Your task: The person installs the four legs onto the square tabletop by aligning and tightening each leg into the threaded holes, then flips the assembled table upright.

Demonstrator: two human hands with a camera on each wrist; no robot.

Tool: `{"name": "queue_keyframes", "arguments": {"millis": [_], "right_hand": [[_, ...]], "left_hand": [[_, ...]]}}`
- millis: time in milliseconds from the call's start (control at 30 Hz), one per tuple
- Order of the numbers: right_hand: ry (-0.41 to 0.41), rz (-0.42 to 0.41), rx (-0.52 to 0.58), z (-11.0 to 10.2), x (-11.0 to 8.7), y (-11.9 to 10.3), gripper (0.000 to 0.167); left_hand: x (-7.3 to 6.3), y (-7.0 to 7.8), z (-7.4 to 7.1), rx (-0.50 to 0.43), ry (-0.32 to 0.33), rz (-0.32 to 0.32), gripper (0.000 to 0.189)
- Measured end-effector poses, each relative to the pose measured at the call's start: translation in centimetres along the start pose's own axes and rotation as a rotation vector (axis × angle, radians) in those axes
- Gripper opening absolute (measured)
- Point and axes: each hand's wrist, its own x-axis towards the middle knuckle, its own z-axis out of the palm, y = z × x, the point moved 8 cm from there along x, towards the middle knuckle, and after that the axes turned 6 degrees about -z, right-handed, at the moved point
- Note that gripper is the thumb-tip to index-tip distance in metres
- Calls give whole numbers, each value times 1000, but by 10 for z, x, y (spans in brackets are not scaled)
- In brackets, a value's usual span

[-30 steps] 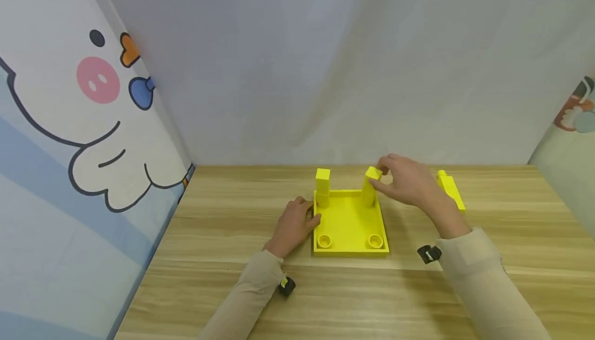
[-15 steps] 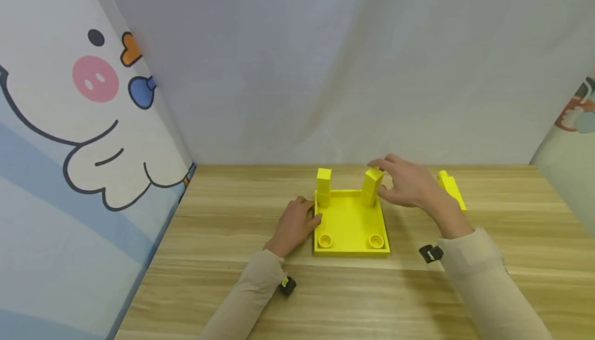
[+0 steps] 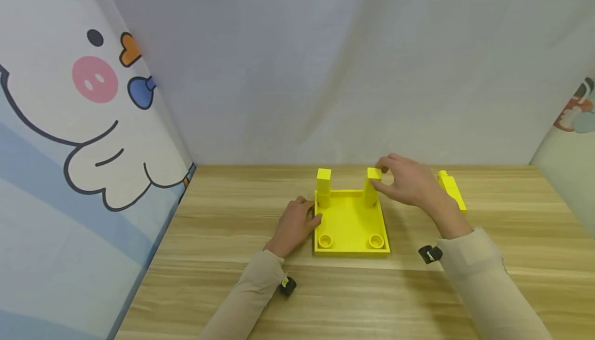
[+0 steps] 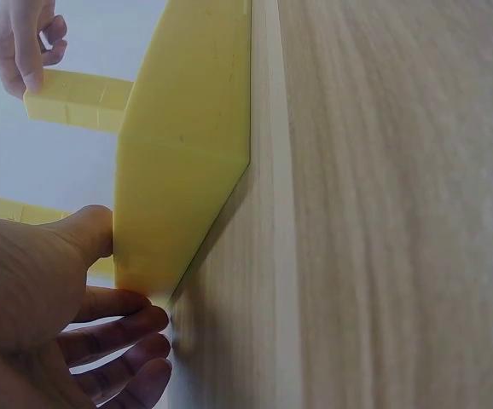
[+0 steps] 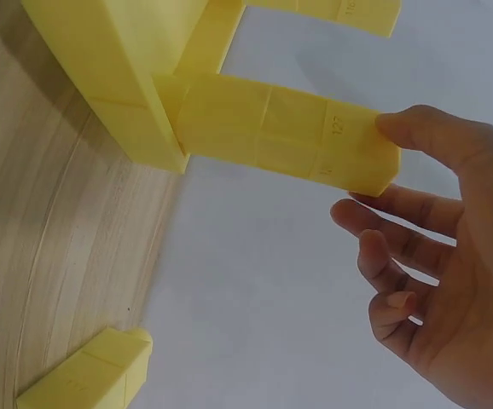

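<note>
A shallow square yellow tray (image 3: 349,226) with raised edges lies on the table, a round socket in each near corner. My left hand (image 3: 294,226) holds its left wall, thumb over the rim and fingers at the outer side. At the far right corner a yellow square post (image 5: 289,132), with digits cut into one side, stands upright. My right hand (image 3: 406,180) pinches the top of this post between thumb and index finger; its other fingers are loosely curled. A similar post (image 3: 324,187) stands in the far left corner, with no hand on it.
A loose yellow post (image 3: 451,190) with a round peg at one end lies on the wooden table (image 3: 223,278), right of the tray. A pale cloth wall (image 3: 279,71) rises behind the table, and a cartoon-printed panel (image 3: 56,174) stands at the left.
The right post has turned, so its top now looks square to the tray. Half a second ago my right thumb lay farther right on it; it has shifted back. The left hand stays put.
</note>
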Motion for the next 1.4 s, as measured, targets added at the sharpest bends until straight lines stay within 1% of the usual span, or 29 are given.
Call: {"name": "queue_keyframes", "arguments": {"millis": [367,600,767,900,1000,1133,1300,1400], "right_hand": [[3,29,-44,-1,-1,-1,40],[-3,46,-43,-2,-3,-1,41],[-8,53,-35,-1,-7,1,47],[-30,39,-39,0,-14,4,51],[-48,45,-22,-1,-21,10,49],[-48,76,1,-3,-31,21,45],[-40,128,-24,-2,-42,39,44],[-58,171,-49,2,-50,53,45]], "left_hand": [[-2,3,-1,5,-5,12,46],[-3,4,-2,10,-8,14,46],[-4,4,-1,15,-8,21,46],[-6,2,-1,-2,-8,9,45],[-7,1,-1,-7,-2,4,45],[-7,3,-5,-1,19,23,43],[-8,4,-8,-17,25,32,43],[-8,5,-8,-19,25,34,42]]}}
